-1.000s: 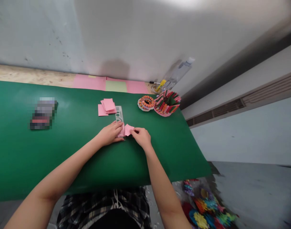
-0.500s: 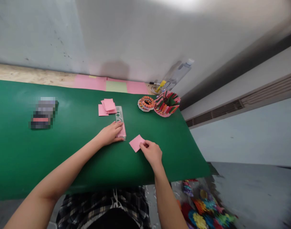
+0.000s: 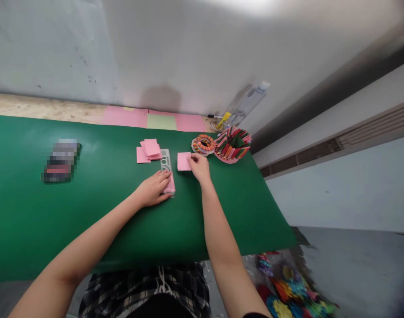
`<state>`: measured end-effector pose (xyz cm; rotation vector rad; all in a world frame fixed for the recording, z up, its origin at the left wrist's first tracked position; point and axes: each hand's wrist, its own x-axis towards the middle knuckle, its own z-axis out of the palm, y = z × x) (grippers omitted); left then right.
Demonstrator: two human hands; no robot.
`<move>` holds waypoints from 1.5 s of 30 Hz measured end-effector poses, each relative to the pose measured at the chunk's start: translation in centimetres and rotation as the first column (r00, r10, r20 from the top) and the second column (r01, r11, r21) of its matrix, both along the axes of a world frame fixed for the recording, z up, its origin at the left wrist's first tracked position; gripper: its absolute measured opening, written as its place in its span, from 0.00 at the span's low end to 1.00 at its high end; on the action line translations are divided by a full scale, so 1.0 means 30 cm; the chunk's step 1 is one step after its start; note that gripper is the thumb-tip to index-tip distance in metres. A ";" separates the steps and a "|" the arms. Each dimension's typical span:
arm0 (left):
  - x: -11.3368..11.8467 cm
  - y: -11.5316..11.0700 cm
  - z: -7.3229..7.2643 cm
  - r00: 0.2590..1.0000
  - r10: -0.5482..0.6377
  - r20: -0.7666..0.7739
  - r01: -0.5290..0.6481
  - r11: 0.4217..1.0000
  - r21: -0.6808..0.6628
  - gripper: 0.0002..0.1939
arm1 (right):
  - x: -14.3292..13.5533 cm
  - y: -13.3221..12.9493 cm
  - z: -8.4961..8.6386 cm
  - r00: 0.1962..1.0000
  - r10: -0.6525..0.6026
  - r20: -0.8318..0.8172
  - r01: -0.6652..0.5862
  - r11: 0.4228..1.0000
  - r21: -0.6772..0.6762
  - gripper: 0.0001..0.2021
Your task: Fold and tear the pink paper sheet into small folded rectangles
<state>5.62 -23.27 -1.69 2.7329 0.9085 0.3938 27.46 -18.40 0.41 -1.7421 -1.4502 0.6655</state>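
1. Holding the ruler stencil (image 3: 165, 157) steady calls for light, even pressure from the fingers of the left hand (image 3: 152, 189) – flat on top, so that neither it nor the pink strip (image 3: 169, 187) skids or creases.

2. Those fingers lie extended and close together, the thumb apart and nearer the person. They press from above rather than pinch; whether the strip lies over or under the stencil, I cannot tell.

3. The thin pink square (image 3: 183, 161) is best handled by its margin, with a soft pinch that leaves the face flat and the corners unbent.

4. The right hand (image 3: 199, 167) has thumb and forefinger closed on the square's right edge; the other fingers are curled in, partly hidden.

5. The square juts leftward from the right fingertips, beyond and to the right of the left fingers. The strip is at the left fingertips, while the stencil's bare end reaches away beyond them.

6. Past the left fingers, slightly left, sits the loose pile of pink squares (image 3: 151, 147); the paper rings (image 3: 199, 140) lie just beyond the right fingers – an elbow-free gap matters there.
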 end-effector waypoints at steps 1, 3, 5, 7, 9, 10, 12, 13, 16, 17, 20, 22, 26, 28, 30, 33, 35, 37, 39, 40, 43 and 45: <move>-0.001 0.001 0.001 1.000 -0.004 -0.002 0.004 1.000 0.001 0.27 | -0.007 0.002 -0.016 0.999 -0.024 0.036 0.024 1.000 -0.002 0.12; -0.003 0.003 0.005 1.000 -0.012 -0.010 0.012 1.000 0.004 0.27 | -0.013 -0.011 -0.034 0.991 -0.059 0.122 0.061 0.998 -0.012 0.13; -0.003 0.005 0.010 1.000 -0.019 -0.024 0.019 1.000 0.011 0.27 | -0.010 -0.031 -0.035 0.971 -0.084 0.224 0.095 0.995 -0.038 0.14; -0.002 0.007 0.016 0.999 -0.022 -0.036 0.022 1.000 0.018 0.27 | -0.005 -0.041 -0.025 0.943 -0.091 0.320 0.119 0.990 -0.070 0.14; -0.002 0.007 0.021 0.999 -0.019 -0.036 0.020 1.000 0.021 0.26 | -0.001 -0.039 -0.017 0.918 -0.081 0.389 0.122 0.989 -0.081 0.15; -0.002 0.006 0.024 0.999 -0.017 -0.031 0.018 1.000 0.020 0.25 | 0.000 -0.035 -0.016 0.909 -0.079 0.409 0.121 0.990 -0.077 0.15; -0.005 0.005 0.029 1.000 -0.014 -0.015 0.014 1.000 0.011 0.25 | -0.001 -0.026 -0.017 0.899 -0.081 0.431 0.119 0.991 -0.063 0.15; -0.007 0.004 0.030 1.000 -0.015 -0.007 0.015 1.000 0.004 0.26 | -0.002 -0.022 -0.019 0.897 -0.080 0.435 0.117 0.991 -0.058 0.15; -0.012 0.004 0.032 1.000 -0.021 0.011 0.021 1.000 -0.011 0.32 | -0.004 -0.015 -0.026 0.897 -0.074 0.437 0.109 0.992 -0.055 0.16; -0.012 0.004 0.030 1.000 -0.021 0.016 0.022 1.000 -0.013 0.32 | -0.004 -0.015 -0.028 0.896 -0.073 0.438 0.108 0.993 -0.054 0.16; -0.012 0.006 0.024 0.999 -0.020 0.029 0.020 1.000 -0.015 0.31 | -0.002 -0.016 -0.032 0.888 -0.072 0.455 0.103 0.994 -0.044 0.15; -0.012 0.006 0.021 0.999 -0.021 0.031 0.021 1.000 -0.015 0.30 | -0.001 -0.018 -0.034 0.880 -0.071 0.469 0.095 0.995 -0.027 0.14; -0.017 0.006 0.028 0.999 -0.040 0.036 0.041 0.999 -0.019 0.31 | -0.005 -0.031 -0.023 0.890 -0.103 0.445 0.085 0.995 0.060 0.15; -0.019 0.009 0.037 0.996 -0.038 0.075 0.039 0.999 -0.012 0.33 | -0.010 -0.044 -0.007 0.901 -0.137 0.411 0.087 0.987 0.138 0.20; -0.021 0.018 0.047 0.989 0.046 0.142 -0.049 0.999 0.018 0.33 | -0.015 -0.060 0.011 0.908 -0.162 0.385 0.087 0.975 0.205 0.22; -0.023 0.038 0.055 0.940 0.270 0.211 -0.292 0.953 0.081 0.32 | -0.020 -0.079 0.031 0.917 -0.169 0.362 0.080 0.965 0.248 0.22; -0.026 0.053 0.052 0.904 0.375 0.206 -0.403 0.908 0.117 0.33 | -0.024 -0.084 0.038 0.921 -0.160 0.355 0.070 0.965 0.253 0.21; -0.028 0.064 0.044 0.882 0.431 0.190 -0.459 0.878 0.137 0.33 | -0.029 -0.085 0.040 0.923 -0.147 0.355 0.058 0.966 0.250 0.20; -0.026 0.070 0.034 0.871 0.458 0.177 -0.483 0.865 0.137 0.35 | -0.034 -0.086 0.041 0.926 -0.130 0.353 0.044 0.969 0.243 0.20; -0.024 0.071 0.029 0.869 0.465 0.172 -0.488 0.863 0.133 0.36 | -0.036 -0.087 0.043 0.929 -0.122 0.350 0.037 0.970 0.239 0.20; -0.014 0.074 0.014 0.866 0.473 0.161 -0.493 0.861 0.122 0.39 | -0.038 -0.091 0.050 0.937 -0.106 0.334 0.025 0.971 0.237 0.20; -0.010 0.078 0.006 0.862 0.481 0.160 -0.499 0.859 0.110 0.41 | -0.037 -0.095 0.055 0.941 -0.103 0.323 0.023 0.970 0.241 0.19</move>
